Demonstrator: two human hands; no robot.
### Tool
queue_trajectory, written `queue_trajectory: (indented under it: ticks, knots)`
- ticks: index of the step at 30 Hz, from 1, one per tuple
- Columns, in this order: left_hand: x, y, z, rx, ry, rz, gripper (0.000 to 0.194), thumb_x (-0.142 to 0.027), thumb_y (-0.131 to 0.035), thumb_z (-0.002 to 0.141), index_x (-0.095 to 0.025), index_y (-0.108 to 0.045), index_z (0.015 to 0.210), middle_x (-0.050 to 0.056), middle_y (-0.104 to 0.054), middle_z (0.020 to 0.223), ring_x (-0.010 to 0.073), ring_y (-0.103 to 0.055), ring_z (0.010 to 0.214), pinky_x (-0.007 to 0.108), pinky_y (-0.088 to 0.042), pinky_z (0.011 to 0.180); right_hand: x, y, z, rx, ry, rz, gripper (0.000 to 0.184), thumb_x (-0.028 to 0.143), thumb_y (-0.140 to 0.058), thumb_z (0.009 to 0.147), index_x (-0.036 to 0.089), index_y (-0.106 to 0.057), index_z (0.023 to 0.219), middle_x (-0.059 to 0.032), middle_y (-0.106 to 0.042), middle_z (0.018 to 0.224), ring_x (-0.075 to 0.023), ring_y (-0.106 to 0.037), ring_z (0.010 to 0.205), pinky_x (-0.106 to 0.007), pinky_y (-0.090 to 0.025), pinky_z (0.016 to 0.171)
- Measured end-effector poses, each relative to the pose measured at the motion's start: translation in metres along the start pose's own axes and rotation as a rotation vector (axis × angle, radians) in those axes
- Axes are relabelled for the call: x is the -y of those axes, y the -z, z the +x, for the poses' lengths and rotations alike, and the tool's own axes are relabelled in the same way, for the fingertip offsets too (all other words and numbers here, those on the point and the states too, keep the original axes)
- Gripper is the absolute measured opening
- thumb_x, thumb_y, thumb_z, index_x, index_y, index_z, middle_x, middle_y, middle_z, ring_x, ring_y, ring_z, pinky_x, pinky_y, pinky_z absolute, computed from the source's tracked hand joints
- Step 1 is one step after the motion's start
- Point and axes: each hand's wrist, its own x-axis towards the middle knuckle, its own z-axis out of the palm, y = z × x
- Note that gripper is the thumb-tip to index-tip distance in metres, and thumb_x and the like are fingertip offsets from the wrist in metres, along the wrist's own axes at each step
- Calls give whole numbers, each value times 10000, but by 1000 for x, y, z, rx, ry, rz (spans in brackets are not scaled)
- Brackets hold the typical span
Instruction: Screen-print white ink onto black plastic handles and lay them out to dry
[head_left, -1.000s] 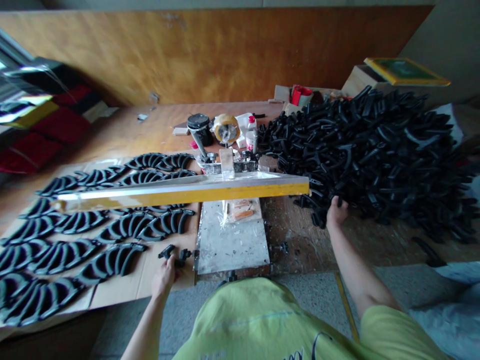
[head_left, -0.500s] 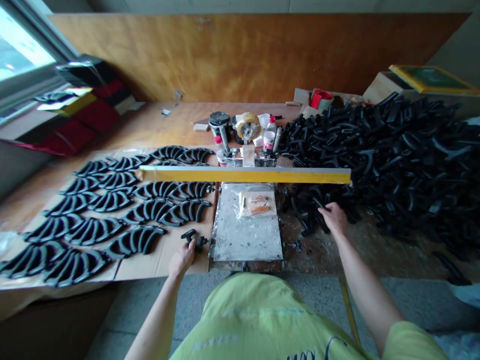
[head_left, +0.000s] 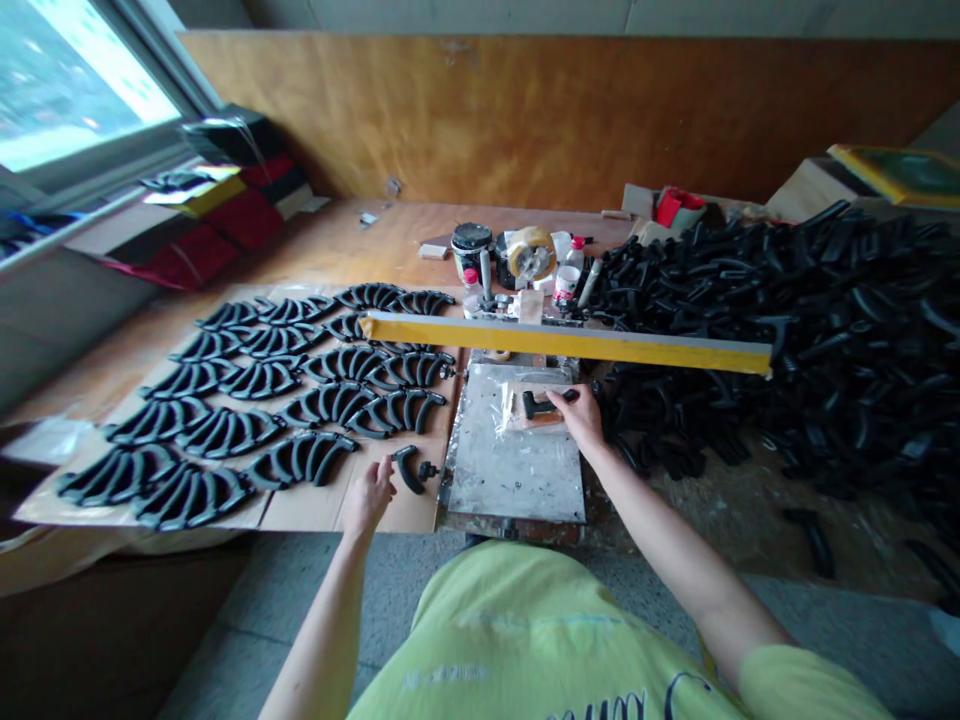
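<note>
My right hand (head_left: 585,414) pinches the end of a black plastic handle (head_left: 538,404). That handle lies over the small wooden-coloured, tape-covered holder (head_left: 513,418) on the grey metal plate (head_left: 517,482). Left of the plate, above the cardboard (head_left: 315,508), my left hand (head_left: 371,492) has its fingertips closed at the end of another curved black handle (head_left: 409,472). A dark screw knob (head_left: 427,470) sits right beside that handle, at the plate's edge. Across the far end of the plate runs a long yellow-edged bar (head_left: 570,345), above the holder.
Fanned rows of black handles (head_left: 195,497) cover the cardboard on the left. A large heap of black handles (head_left: 750,280) fills the right. Bottles, a tape roll (head_left: 531,255) and a dark tub (head_left: 470,245) stand behind the bar. Boxes (head_left: 202,235) are by the window.
My right hand has moved left from the heap, bringing a black handle over the holder. My left hand stays left of the plate; its handle now hangs curved to the right. The view has shifted.
</note>
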Motion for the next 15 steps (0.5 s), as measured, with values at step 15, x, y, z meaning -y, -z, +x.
queue_trajectory:
  ticks: [15]
  knots:
    - [-166, 41, -22, -98, -558, -712, 535, -623, -426, 882, -167, -597, 1104, -26, -558, 565, 94, -503, 468, 190, -399, 481, 1, -30, -20, 356, 838, -704, 536, 416, -570, 897, 253, -465, 1397, -80, -436, 1476, -305, -326, 1398, -574, -202, 1130]
